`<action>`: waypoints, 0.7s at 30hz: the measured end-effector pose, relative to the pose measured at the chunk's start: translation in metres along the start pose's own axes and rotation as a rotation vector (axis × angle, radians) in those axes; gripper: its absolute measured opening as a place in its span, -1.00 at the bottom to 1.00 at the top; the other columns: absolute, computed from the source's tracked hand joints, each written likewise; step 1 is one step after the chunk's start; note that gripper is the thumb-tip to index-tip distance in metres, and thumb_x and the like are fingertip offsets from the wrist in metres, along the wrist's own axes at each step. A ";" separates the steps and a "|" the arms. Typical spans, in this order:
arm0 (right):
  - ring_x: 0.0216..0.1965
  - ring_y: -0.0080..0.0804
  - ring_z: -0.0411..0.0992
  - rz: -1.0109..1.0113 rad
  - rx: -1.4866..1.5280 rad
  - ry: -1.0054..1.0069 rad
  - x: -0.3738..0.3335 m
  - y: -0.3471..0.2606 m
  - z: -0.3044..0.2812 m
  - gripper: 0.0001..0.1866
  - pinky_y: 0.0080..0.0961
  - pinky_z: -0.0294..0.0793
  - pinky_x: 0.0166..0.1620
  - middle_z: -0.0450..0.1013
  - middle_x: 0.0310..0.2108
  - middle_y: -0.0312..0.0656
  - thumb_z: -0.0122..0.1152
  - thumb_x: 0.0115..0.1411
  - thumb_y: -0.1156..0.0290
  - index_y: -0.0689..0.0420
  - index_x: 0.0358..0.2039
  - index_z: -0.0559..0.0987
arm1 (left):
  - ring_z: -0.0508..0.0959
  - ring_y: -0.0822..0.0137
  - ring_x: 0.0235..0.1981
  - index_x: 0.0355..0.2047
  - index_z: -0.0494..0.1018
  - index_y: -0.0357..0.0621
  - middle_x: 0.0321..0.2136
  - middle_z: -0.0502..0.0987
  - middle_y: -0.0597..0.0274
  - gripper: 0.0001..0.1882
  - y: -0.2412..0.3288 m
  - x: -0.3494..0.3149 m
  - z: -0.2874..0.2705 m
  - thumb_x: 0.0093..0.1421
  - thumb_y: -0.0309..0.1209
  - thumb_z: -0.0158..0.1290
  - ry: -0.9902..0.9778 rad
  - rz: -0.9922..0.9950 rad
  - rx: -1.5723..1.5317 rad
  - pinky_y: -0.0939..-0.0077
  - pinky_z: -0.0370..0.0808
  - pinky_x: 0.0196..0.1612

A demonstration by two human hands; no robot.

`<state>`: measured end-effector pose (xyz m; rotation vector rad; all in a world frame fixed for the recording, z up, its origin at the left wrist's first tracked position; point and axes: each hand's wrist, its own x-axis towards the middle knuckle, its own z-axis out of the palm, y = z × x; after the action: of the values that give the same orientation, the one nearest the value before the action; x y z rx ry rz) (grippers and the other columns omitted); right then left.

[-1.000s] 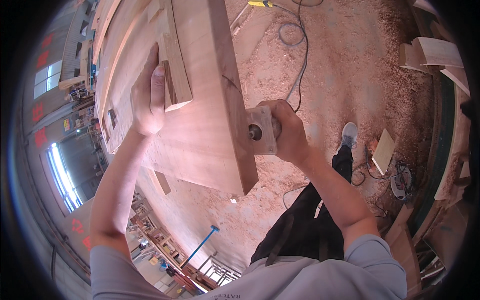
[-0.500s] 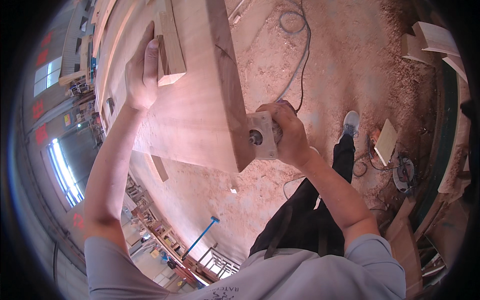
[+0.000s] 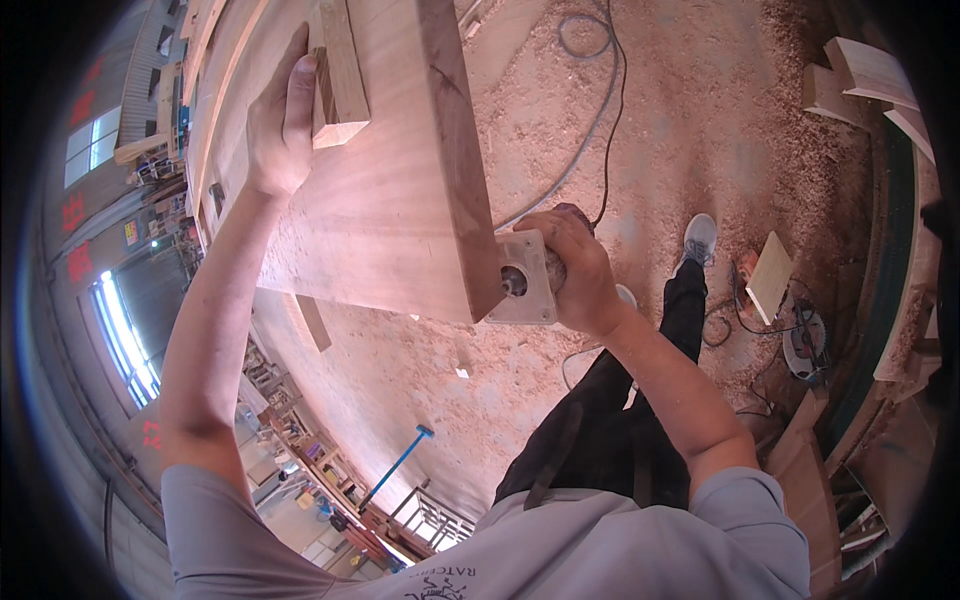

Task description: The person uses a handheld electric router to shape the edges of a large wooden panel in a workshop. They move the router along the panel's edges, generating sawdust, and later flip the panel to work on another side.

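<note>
A thick wooden slab juts toward me from the upper left, its dark, cracked side edge facing right. On its top lies a squared wooden block. My left hand rests flat on the slab, thumb and forefinger stretched along the block's left side; the other fingers are hidden. My right hand is wrapped round a handheld trim router. The router's clear square base plate sits against the slab's edge at the near corner. A round opening in the plate shows the metal collet; the router's body is mostly behind my fingers.
Sawdust covers the floor. A cord loops behind the router. Right of my foot lie a pale board and a circular saw. Timber pieces stand at the far right. A blue-handled tool lies lower left.
My right hand has slid the router a little along the slab's edge toward its near corner. The slab sits slightly higher in view; my left hand keeps its place by the block.
</note>
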<state>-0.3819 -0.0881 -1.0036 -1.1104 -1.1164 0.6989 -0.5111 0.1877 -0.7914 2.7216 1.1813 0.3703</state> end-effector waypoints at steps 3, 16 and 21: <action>-0.02 0.03 0.54 0.009 0.009 -0.006 -0.004 -0.001 -0.001 -0.38 -0.19 0.54 0.05 0.58 -0.08 -0.02 0.59 -0.18 0.46 0.19 -0.04 0.56 | 0.54 0.08 0.24 0.37 0.29 -0.36 0.18 0.54 -0.21 -0.28 0.005 -0.001 -0.001 0.53 0.06 -0.25 -0.014 -0.029 0.009 0.41 0.43 0.24; 0.00 0.00 0.53 0.200 -0.148 -0.120 -0.071 -0.093 -0.025 -0.42 -0.20 0.47 0.13 0.58 -0.10 -0.05 0.55 -0.18 0.51 0.15 -0.06 0.57 | 0.51 -0.05 0.26 0.39 0.30 -0.22 0.16 0.54 -0.21 -0.30 0.009 -0.029 -0.047 0.50 0.08 -0.19 -0.001 -0.050 0.094 0.32 0.40 0.28; -0.15 -0.29 0.62 0.451 -0.142 -0.044 -0.093 -0.219 -0.049 -0.43 -0.39 0.57 -0.03 0.59 -0.18 -0.08 0.63 -0.10 0.46 0.17 -0.06 0.56 | 0.53 -0.18 0.17 0.34 0.38 -0.15 0.13 0.56 -0.17 -0.33 0.022 -0.055 -0.099 0.47 0.08 -0.17 0.004 -0.085 0.162 0.15 0.45 0.24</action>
<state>-0.3834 -0.2598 -0.8316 -1.4972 -0.9700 1.0096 -0.5603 0.1360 -0.7006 2.7939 1.3801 0.2808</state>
